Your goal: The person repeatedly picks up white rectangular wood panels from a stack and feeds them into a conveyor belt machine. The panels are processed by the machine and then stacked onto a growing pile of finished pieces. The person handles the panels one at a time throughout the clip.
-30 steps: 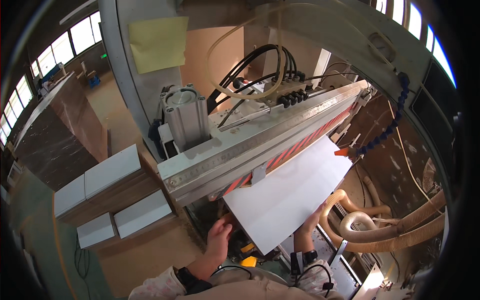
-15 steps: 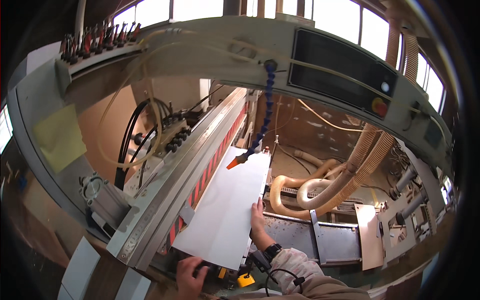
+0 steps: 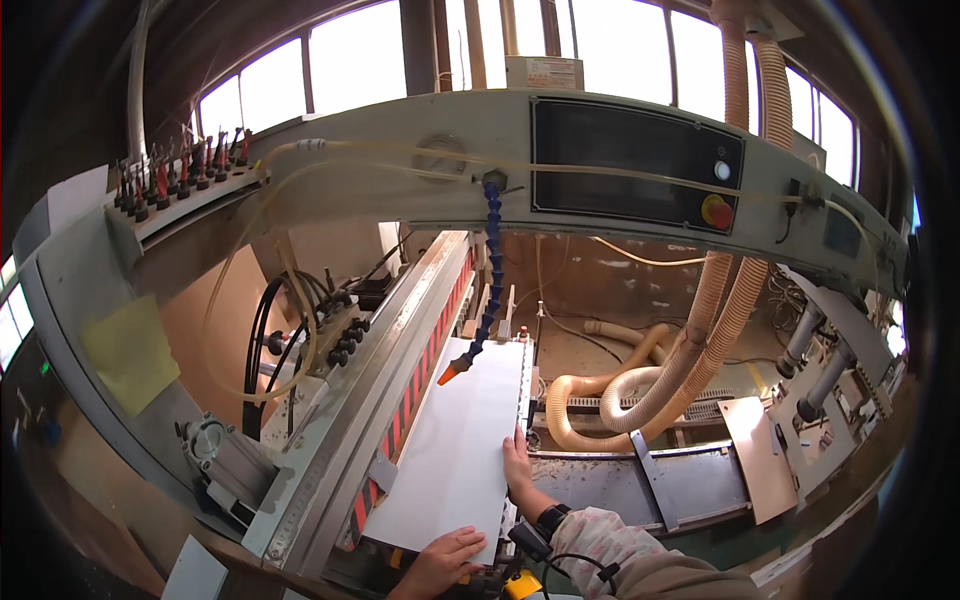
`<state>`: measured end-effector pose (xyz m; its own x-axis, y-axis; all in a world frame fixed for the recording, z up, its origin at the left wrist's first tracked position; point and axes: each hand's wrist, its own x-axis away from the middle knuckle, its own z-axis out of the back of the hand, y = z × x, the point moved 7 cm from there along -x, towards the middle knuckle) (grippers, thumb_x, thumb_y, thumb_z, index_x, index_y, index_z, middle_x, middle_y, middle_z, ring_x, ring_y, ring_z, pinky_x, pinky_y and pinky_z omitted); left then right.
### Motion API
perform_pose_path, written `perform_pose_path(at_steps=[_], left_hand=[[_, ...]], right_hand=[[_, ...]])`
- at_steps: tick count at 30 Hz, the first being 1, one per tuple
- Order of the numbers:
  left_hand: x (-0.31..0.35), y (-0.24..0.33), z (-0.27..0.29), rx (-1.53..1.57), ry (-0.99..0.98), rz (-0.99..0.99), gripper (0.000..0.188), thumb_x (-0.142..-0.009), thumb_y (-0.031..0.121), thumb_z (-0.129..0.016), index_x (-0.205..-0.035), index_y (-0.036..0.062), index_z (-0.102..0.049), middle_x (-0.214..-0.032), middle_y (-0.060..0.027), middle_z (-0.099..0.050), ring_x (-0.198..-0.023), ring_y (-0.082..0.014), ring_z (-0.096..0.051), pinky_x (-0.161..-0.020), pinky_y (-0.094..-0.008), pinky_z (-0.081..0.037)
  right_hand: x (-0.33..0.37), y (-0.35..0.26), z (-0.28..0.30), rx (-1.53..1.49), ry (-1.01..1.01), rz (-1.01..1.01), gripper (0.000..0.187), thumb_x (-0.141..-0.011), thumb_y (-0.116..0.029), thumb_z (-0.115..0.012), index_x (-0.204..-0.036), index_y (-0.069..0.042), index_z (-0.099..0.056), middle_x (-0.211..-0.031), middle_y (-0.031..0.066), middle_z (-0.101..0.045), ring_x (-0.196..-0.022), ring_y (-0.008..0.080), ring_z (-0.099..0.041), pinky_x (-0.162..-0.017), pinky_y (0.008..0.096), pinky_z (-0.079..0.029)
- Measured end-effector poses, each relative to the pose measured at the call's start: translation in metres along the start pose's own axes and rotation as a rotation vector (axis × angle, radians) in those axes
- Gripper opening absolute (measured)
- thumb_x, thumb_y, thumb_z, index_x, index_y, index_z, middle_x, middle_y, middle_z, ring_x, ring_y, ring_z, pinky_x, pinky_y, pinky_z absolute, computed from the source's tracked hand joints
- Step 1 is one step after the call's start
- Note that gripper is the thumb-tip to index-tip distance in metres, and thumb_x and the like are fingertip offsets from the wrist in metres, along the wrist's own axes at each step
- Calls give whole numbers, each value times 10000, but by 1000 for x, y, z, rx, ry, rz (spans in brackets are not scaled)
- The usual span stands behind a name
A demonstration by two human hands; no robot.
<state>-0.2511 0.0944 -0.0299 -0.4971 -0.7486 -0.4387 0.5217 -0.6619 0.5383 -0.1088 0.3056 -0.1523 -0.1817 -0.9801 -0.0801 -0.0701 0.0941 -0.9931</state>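
Observation:
A long white board lies flat in the machine, along a rail with red and black stripes. My left hand rests on its near end with the fingers stretched out over the surface. Against the board's right edge lies my right hand, its fingers straight and pointing away from me. Neither hand grasps anything. Above the board hangs a blue segmented hose with an orange nozzle. A yellow piece shows below the near end.
A grey machine beam arches over the work, with a black panel and a red knob. Ribbed dust hoses coil at the right. A metal rail runs along the left. A tan panel leans at the right.
My left hand has moved from beside the near end onto the board's top. My right hand stays at the right edge. The whole view has tilted and shifted.

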Motion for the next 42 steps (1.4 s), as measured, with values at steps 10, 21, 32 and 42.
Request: perform_pose_path(at_steps=[10, 21, 32, 42], left_hand=[[-2, 12, 8, 84, 28, 135, 314, -688, 68, -633, -993, 0, -599, -1085, -151, -559, -1057, -288, -505, -842, -350, -444], [-22, 43, -12, -283, -19, 277, 324, -687, 50, -610, -1002, -16, -567, -1055, -182, -543, -1014, -323, -494, -824, -354, -441], [-53, 30, -47, -700, 20, 479, 429, -659, 225, -677, -1030, 36, -575, -1081, -148, -547, -935, -304, -559, -781, -379, -468], [-58, 26, -45, -619, 49, 554, 413, -658, 203, -689, -1021, 41, -579, -1093, -103, -556, -959, -279, -559, -801, -367, -462]], right_hand=[[7, -20, -3, 37, -2, -3, 555, -885, -296, -422, -1337, -43, -225, -1308, 219, -323, -1211, 321, -325, -1007, 355, -244], [6, -39, 13, 215, -148, 194, 529, -803, -261, -528, -1217, 2, -332, -1227, 224, -395, -1165, 360, -367, -963, 389, -301], [42, -27, 15, 162, -508, 112, 793, -775, -365, -579, -1331, 25, -169, -1365, 257, -211, -1287, 342, -205, -1045, 349, -209], [41, -21, 18, 93, -571, 89, 842, -771, -377, -592, -1336, 48, -133, -1386, 265, -131, -1308, 342, -128, -1057, 347, -175]])
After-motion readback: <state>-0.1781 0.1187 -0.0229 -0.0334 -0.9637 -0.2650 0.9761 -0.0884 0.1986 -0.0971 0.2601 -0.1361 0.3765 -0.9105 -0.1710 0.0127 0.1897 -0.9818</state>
